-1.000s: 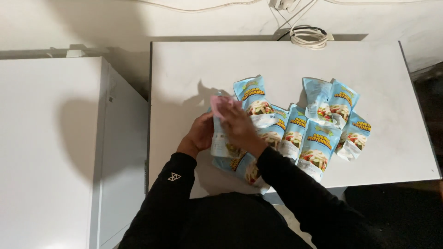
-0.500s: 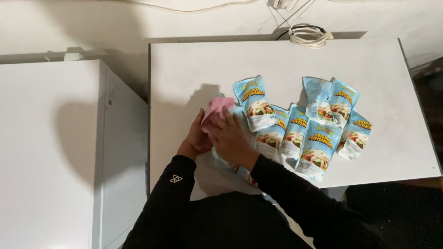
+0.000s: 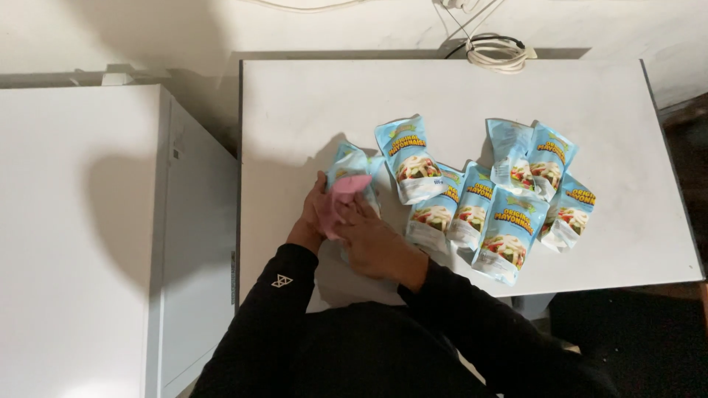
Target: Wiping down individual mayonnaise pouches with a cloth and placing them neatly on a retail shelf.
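Pink cloth now pulled down between both hands, off the top of the light blue pouch it covered a moment ago. Left hand gripping pouch and cloth together; right hand closed over the cloth, wiping. More pouches spread right across the white table.

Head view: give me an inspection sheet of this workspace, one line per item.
Surface: white table, mostly bare at the back.
Job's things: light blue pouch under a pink cloth held against it.
Clutter: seven more blue pouches, overlapping to the right.
Hands: left hand holds the pouch; right hand presses the cloth.
Cables: coiled white cable at the table's far edge.
Surroundings: white cabinet on the left; dark floor to the right.
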